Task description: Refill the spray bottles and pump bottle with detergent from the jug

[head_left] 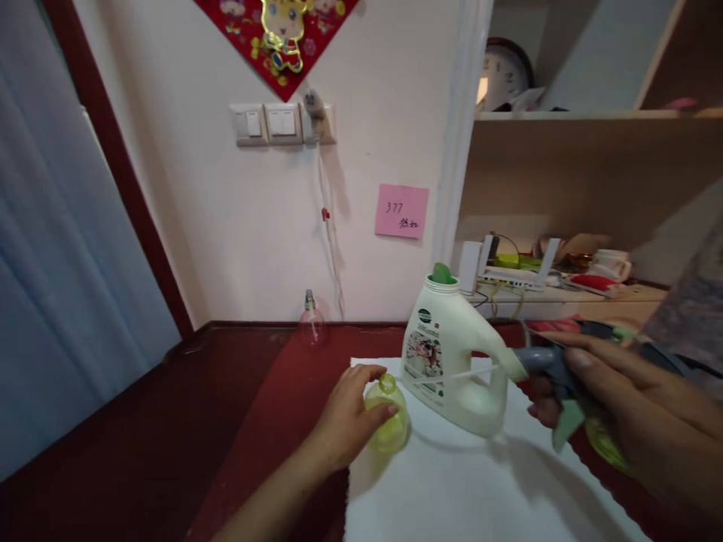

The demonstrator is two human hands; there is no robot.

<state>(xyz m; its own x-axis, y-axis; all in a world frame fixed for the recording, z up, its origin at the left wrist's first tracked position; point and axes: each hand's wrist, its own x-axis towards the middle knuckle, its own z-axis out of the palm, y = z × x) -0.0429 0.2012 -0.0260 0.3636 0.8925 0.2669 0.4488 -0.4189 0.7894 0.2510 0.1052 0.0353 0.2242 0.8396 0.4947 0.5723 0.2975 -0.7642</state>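
Observation:
My left hand [350, 418] is wrapped round a small, see-through yellow-green bottle [395, 433], which stands upright with its neck uncapped. In my right hand [638, 399] is a grey and green trigger spray head [542, 361]. Its thin white dip tube [466, 373] points left towards the bottle, apart from the neck as far as I can see. Between the hands stands a large pale detergent jug [437, 354] with something green in its mouth. The spray nozzle and tube pass in front of its handle. Another yellow-green object [607, 446] shows partly beneath my right hand.
A white sheet [440, 489] lies on the dark red tabletop [282, 421]. A pink clear bottle [312, 325] stands by the wall. A plug with a hanging cord [330, 248] is above it. The shelf at right holds a white router [511, 278] and a mug [610, 265].

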